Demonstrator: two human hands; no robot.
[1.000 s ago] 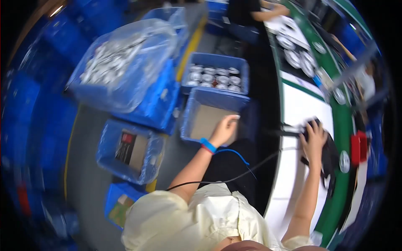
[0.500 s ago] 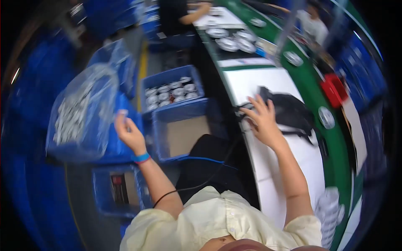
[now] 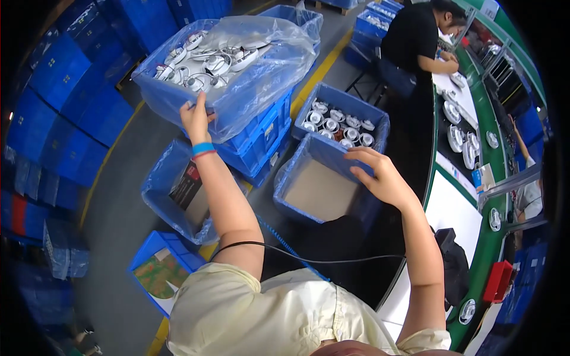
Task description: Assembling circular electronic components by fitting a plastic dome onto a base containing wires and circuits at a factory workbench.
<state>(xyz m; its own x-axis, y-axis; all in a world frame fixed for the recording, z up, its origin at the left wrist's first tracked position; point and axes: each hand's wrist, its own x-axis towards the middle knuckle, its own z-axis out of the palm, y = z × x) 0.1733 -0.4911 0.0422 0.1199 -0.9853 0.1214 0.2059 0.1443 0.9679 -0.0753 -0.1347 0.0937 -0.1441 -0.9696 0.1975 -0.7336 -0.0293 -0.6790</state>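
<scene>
My left hand [image 3: 199, 120] is at the near rim of a blue bin [image 3: 160, 98] lined with clear plastic, its fingers hooked over the edge. Inside that bin lie several round white lamp-like parts [image 3: 215, 64] with thin dark wires. My right hand [image 3: 383, 177] hovers with fingers apart and nothing in it, over the right side of a lower blue bin [image 3: 289, 167]. A sheet of brown cardboard [image 3: 320, 188] covers that bin's bottom. Just behind it stands another blue bin [image 3: 380, 113], holding rows of similar white parts [image 3: 332, 124].
A lined blue bin [image 3: 155, 183] and a small blue tray [image 3: 139, 252] sit at lower left. Along the right runs a white workbench [image 3: 454, 207] with a black bag [image 3: 454, 267], beside a green conveyor [image 3: 484, 252]. A co-worker [image 3: 409, 41] is bent over the bench's far end.
The view has swung left. My right hand has left the black bag on the bench and moved over the bins. My left hand has reached forward to the plastic-lined bin's rim.
</scene>
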